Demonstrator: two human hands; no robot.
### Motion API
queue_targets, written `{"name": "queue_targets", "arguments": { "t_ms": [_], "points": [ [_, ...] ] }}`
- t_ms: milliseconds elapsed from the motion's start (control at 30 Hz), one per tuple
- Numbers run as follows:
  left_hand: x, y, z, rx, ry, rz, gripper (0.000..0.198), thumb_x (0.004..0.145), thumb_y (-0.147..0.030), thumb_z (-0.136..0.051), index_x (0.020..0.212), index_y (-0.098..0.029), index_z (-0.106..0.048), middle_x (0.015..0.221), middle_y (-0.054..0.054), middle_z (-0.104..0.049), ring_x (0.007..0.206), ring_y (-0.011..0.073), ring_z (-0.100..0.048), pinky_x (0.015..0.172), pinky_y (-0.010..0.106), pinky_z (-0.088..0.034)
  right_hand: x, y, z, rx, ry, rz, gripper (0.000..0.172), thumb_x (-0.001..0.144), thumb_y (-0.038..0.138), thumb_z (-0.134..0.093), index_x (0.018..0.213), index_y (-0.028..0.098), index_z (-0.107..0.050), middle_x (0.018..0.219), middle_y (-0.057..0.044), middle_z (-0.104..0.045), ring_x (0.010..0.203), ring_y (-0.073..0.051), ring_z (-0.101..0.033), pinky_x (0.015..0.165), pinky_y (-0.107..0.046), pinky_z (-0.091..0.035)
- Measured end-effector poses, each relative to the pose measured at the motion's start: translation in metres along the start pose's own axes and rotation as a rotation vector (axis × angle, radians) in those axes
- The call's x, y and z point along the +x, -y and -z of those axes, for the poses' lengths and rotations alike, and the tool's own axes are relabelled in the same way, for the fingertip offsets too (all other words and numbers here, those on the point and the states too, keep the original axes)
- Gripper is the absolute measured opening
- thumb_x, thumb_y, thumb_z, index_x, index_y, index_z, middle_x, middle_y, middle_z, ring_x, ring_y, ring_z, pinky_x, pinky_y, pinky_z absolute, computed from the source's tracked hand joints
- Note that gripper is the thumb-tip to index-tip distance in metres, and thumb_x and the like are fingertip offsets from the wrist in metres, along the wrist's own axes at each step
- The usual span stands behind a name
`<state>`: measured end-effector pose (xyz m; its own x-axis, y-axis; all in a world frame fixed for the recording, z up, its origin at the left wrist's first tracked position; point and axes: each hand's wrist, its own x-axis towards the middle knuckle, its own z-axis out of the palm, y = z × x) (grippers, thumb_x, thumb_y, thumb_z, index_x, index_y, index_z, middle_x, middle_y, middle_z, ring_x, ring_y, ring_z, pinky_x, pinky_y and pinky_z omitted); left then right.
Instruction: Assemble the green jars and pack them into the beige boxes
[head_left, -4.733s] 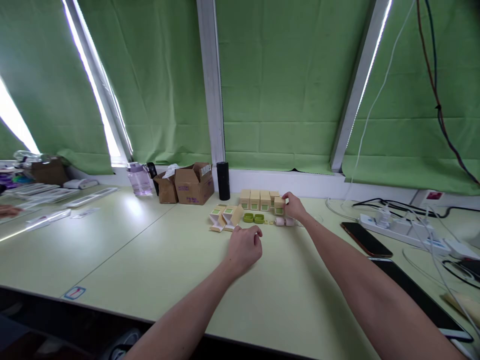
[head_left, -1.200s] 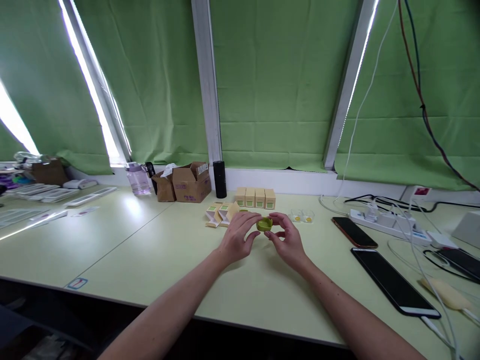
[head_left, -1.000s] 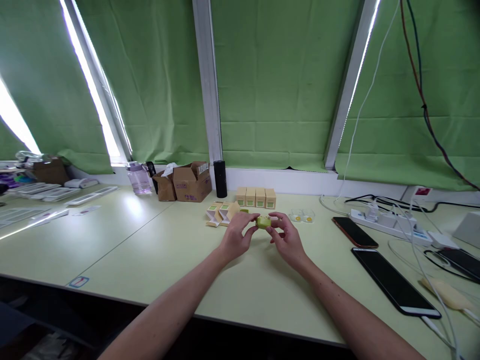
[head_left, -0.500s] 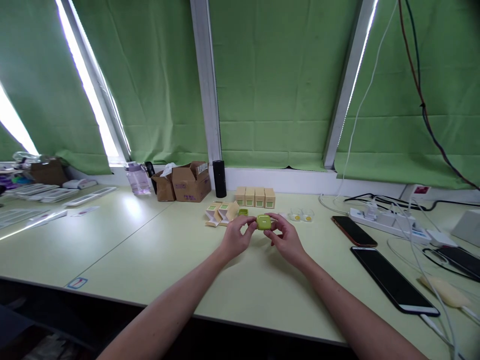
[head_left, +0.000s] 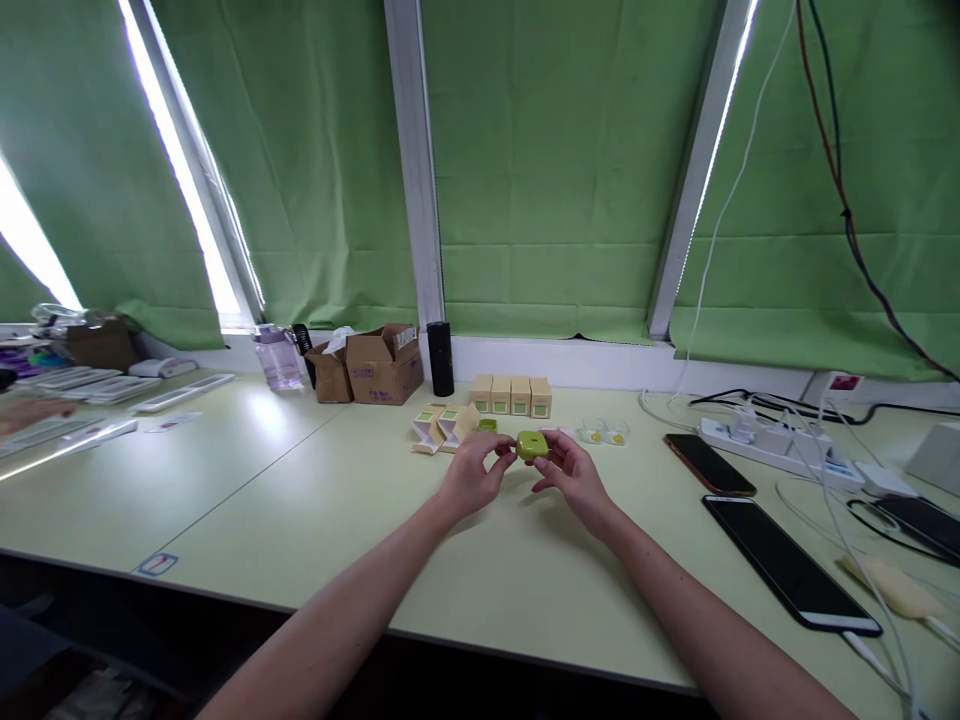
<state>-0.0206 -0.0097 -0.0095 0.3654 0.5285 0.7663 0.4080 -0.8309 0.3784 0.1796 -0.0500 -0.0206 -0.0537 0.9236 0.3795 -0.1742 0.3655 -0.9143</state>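
A small glossy green case with rounded corners is held up above the table between my two hands. My left hand pinches its left side with thumb and fingertips. On the opposite side, the fingers of my right hand close on its right edge. Behind my left hand lies a small green square piece. To its left are opened cardboard boxes with green-framed windows. Several closed small cardboard boxes stand in a row farther back.
Clear plastic pieces with yellow spots lie right of my hands. Two phones, a power strip and cables fill the right side. A cardboard carton, black cylinder and water bottle stand at the back. Another person's hand is far left.
The green case has turned in my fingers, and my right fingers have shifted their grip. Another person's hand has come into view at the left edge.
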Motion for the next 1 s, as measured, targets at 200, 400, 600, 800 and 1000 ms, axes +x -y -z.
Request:
{"name": "queue_targets", "arguments": {
  "t_ms": [200,400,600,800,1000],
  "points": [
    [0.001,-0.002,0.003,0.046,0.002,-0.053,0.020,0.092,-0.020,-0.069,0.111,-0.020,-0.064,0.100,0.007,-0.072,0.096,0.0240,-0.067,0.087,0.041,-0.052,-0.001,0.006,0.000,0.043,0.019,-0.032,0.053,0.073,0.053,-0.086,0.113,0.025,-0.064,0.118,-0.009,-0.068,0.107,-0.027,-0.065,0.061,-0.030,-0.064],
    [0.001,-0.007,0.005,0.060,0.067,-0.165,0.039,0.092,-0.019,-0.069,0.129,-0.023,-0.055,0.119,0.011,-0.068,0.114,0.0279,-0.060,0.100,0.047,-0.050,-0.001,0.006,0.000,0.028,0.051,-0.072,0.054,0.073,0.057,-0.084,0.111,0.023,-0.068,0.109,-0.008,-0.069,0.100,-0.025,-0.064,0.062,-0.032,-0.064],
    [0.001,-0.010,0.005,0.050,0.158,-0.203,0.049,0.094,-0.017,-0.065,0.140,-0.026,-0.052,0.130,0.013,-0.062,0.124,0.0293,-0.054,0.107,0.049,-0.047,0.000,0.000,-0.002,0.004,0.045,-0.087,0.057,0.071,0.059,-0.085,0.111,0.021,-0.070,0.099,-0.007,-0.068,0.091,-0.023,-0.063,0.055,-0.027,-0.059],
    [0.001,-0.012,0.004,-0.061,0.164,-0.142,0.043,0.093,-0.017,-0.067,0.134,-0.027,-0.060,0.126,0.011,-0.065,0.123,0.0285,-0.056,0.108,0.050,-0.045,0.001,-0.004,0.001,-0.069,0.043,-0.062,0.057,0.077,0.062,-0.077,0.115,0.019,-0.070,0.100,-0.009,-0.070,0.089,-0.023,-0.064,0.052,-0.027,-0.053],
    [0.006,0.006,-0.004,-0.417,-0.015,0.294,0.045,0.080,-0.018,-0.079,0.123,-0.023,-0.066,0.126,0.010,-0.068,0.110,0.0248,-0.064,0.098,0.043,-0.052,0.003,-0.014,0.015,-0.694,-0.134,0.019,0.022,0.091,0.041,-0.061,0.099,0.023,-0.070,0.091,-0.005,-0.073,0.083,-0.022,-0.066,0.066,-0.031,-0.048]
  ]
}}
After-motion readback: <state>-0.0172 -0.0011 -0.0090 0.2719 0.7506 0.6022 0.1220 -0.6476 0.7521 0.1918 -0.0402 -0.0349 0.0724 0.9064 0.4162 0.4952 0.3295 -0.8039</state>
